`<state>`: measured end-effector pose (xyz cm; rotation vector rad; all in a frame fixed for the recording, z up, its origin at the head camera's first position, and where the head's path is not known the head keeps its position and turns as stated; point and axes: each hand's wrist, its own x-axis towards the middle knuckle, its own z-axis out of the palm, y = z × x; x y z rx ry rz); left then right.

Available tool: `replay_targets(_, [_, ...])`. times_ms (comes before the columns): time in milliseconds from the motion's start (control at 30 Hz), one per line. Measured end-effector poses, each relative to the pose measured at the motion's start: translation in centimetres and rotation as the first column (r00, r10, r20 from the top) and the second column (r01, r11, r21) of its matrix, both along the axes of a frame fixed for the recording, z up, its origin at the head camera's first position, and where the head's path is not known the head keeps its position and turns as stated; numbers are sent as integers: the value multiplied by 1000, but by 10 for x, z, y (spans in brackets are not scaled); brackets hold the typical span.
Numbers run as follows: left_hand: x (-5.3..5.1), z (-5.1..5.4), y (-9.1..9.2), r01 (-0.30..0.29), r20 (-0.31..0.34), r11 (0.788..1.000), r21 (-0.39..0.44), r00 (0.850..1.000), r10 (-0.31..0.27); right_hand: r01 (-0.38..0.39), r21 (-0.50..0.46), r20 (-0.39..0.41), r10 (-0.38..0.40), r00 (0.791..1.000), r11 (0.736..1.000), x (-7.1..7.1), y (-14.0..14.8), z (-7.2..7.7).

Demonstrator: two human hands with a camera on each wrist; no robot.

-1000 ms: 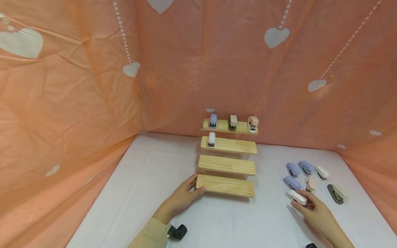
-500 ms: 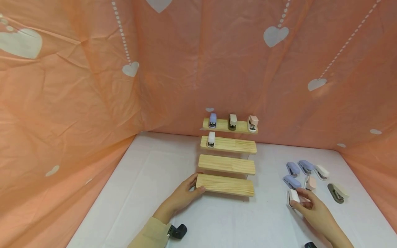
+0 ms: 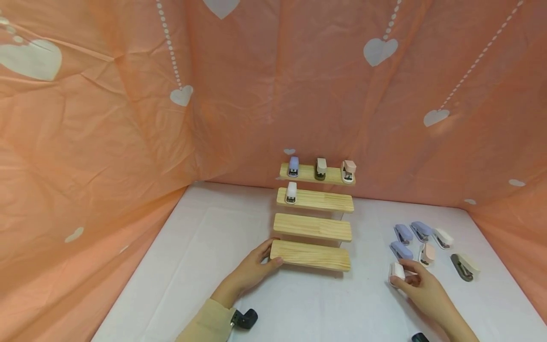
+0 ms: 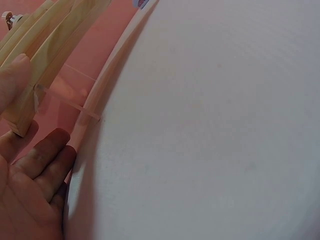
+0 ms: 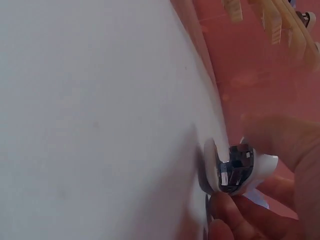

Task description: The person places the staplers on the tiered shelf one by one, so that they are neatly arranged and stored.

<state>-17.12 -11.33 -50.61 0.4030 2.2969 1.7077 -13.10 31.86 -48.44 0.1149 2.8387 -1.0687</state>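
Observation:
My right hand [image 3: 420,287] pinches a small white stapler [image 3: 396,273] between thumb and fingers, low over the table at the right. The right wrist view shows that stapler [image 5: 235,167] from its front end, its dark metal inside visible. With thumb on top and fingers beneath, my left hand [image 3: 253,268] grips the left end of the lowest wooden shelf [image 3: 311,255]. In the left wrist view the thumb lies on the wood board [image 4: 55,50]. On the top shelf [image 3: 306,173] stand a purple stapler [image 3: 293,166], a beige-and-green one and a pink one. Another white stapler [image 3: 291,192] stands on the second shelf.
Several staplers lie on the white table right of the rack: purple ones [image 3: 403,233], a pink one [image 3: 427,254], a white one [image 3: 443,238] and a beige-and-green one [image 3: 465,267]. An orange curtain [image 3: 239,118] with hearts hangs behind and at both sides.
The right hand has moved slightly left with the white stapler, which has turned from lying slantwise to pointing its end toward me. The left hand keeps its hold on the lowest shelf.

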Motion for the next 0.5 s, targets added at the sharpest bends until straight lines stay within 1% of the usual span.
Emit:
replay_targets(33, [-1, -2, 0, 2, -2, 1000, 1, 1000, -2, -1, 0, -1, 1, 1000, 1000, -1, -2, 1])
replay_targets(100, [-2, -3, 0, 2, 4, 1000, 5, 1000, -2, -6, 1, -11, 6, 1000, 1000, -3, -7, 4])
replay_targets(267, [-3, -5, 0, -11, 8, 1000, 3, 1000, 11, -13, 18, -97, 15, 995, 1000, -8, -25, 21])
replay_targets(400, [-4, -7, 1, -22, 14, 1000, -6, 1000, 22, -30, -1, -171, 30, 985, 1000, -15, -43, 37])
replay_targets(500, [-4, -7, 1, -23, 12, 1000, -9, 1000, 23, -47, -16, -240, 42, 970, 999, -21, -56, 49])
